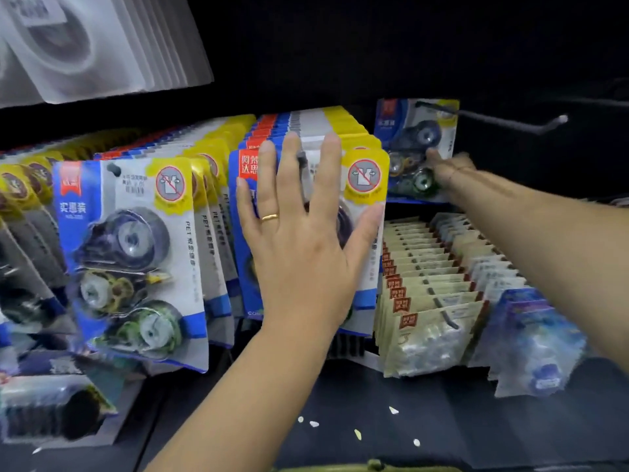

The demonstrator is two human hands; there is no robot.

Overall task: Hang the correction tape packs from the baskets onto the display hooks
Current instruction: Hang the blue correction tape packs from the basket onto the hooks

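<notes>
Hanging step in hand, far right of the display. The right hand (451,172) reaches deep and holds one correction tape pack (412,137) by its lower right edge, fingers closed on it as far as the blur allows. That pack is threaded on the hook (510,122) and sits near the back of it, alone, with the rest of the rod bare out to the upturned tip. The left hand (299,240) lies flat, fingers spread wide, pressing on the front of the full middle row (366,175); it holds nothing. Another full row (129,253) hangs just left. Beige sachets (429,277) hang below the hook. No basket in view. Judgement: the pack looks seated; the next move calls for letting go, drawing the arm clear of the tip, and fetching another pack.
</notes>
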